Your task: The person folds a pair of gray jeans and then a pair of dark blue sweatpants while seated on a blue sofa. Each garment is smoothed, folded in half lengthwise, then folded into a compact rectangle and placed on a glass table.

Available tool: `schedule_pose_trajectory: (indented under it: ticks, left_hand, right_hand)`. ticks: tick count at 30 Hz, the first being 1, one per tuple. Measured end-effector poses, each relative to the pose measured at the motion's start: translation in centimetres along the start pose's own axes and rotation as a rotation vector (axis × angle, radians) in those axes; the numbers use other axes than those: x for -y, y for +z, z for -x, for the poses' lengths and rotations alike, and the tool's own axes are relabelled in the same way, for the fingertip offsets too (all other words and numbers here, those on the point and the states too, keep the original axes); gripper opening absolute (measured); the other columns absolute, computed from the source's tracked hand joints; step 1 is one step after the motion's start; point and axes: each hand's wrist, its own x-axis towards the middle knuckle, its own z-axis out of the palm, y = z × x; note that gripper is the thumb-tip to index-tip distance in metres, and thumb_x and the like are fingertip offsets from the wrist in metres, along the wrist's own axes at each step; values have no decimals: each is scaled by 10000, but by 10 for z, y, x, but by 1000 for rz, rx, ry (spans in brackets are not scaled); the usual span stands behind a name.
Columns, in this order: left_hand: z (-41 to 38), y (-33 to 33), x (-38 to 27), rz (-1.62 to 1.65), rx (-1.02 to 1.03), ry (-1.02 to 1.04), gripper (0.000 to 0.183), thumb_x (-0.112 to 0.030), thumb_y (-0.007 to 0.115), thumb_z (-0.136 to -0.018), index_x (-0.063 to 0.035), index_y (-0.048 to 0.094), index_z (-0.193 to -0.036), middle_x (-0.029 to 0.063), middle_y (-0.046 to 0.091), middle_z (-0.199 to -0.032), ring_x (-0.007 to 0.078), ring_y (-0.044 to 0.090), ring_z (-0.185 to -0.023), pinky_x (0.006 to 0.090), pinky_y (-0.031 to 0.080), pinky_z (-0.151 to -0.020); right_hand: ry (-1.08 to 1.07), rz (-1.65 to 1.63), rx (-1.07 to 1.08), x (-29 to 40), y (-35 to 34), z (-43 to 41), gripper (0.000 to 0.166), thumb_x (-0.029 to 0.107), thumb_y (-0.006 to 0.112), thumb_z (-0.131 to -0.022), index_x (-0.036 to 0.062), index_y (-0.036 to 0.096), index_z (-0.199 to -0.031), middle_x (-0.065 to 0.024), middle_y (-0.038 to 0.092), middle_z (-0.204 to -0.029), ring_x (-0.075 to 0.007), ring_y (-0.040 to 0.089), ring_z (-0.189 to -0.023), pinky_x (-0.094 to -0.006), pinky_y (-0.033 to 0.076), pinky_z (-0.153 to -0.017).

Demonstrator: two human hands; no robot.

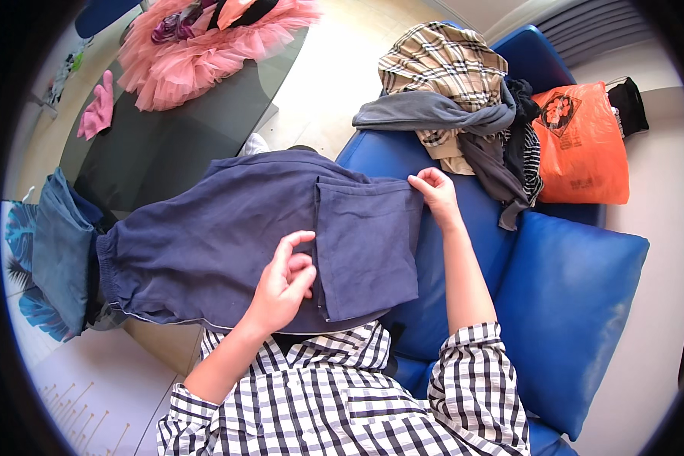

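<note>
Navy trousers (222, 239) lie across my lap, their gathered elastic waistband at the left and a pale piping line along the near edge. At the right the leg ends are doubled back into a roughly square flap (370, 251). My right hand (440, 196) pinches the far right corner of that fold between thumb and fingertips. Just left of the flap's edge, my left hand (282, 285) hovers over or rests lightly on the cloth, fingers part curled and apart, with nothing gripped. Whether its fingertips touch the hem I cannot tell.
A blue sofa (422, 325) with a cushion (570, 308) is at right. Checked and grey clothes (444, 68) are heaped there beside an orange plastic bag (584, 148). The dark glass table (148, 154) holds a pink tulle skirt (176, 80), pink glove (98, 108) and folded blue garment (62, 251).
</note>
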Motion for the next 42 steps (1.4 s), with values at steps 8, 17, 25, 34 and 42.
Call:
schedule_pose_trajectory:
  ticks: [8, 17, 25, 34, 42]
  left_hand:
    - [38, 4, 8, 52, 71, -100, 649, 48, 574, -884, -99, 280, -1444, 13, 550, -903, 74, 557, -814, 215, 466, -740]
    - [41, 5, 14, -92, 100, 18, 623, 59, 552, -879, -86, 306, -1433, 32, 547, -843, 108, 596, -789, 256, 495, -718]
    - [44, 4, 11, -180, 166, 24, 682, 88, 538, -867, -90, 270, -1468, 52, 575, -835, 134, 632, -786, 269, 516, -754]
    - [41, 9, 0, -366, 161, 161, 381, 52, 584, -800, -48, 642, -1163, 67, 614, -894, 115, 603, -723, 241, 501, -680]
    - [38, 5, 5, -417, 195, 180, 271, 7, 624, -785, -43, 673, -1047, 63, 597, -859, 134, 611, -715, 255, 493, -666]
  right_hand:
    - [-538, 221, 307, 79, 101, 54, 234, 119, 753, -791, 29, 678, -994, -55, 621, -873, -126, 592, -689, -259, 489, -644]
    - [-492, 283, 253, 75, 124, 54, 95, 49, 687, -820, 7, 634, -888, -57, 562, -806, -137, 541, -639, -274, 469, -613]
    - [-515, 271, 137, 76, 133, 49, 87, 37, 680, -796, 12, 615, -848, -73, 571, -780, -167, 560, -643, -288, 479, -616]
    - [-681, 279, 164, 78, 133, 47, 133, 38, 639, -693, 8, 596, -815, -87, 584, -787, -236, 570, -773, -334, 483, -722]
    - [-527, 196, 122, 68, 138, 42, 155, 58, 638, -706, -15, 585, -831, -103, 585, -800, -221, 588, -776, -312, 485, -735]
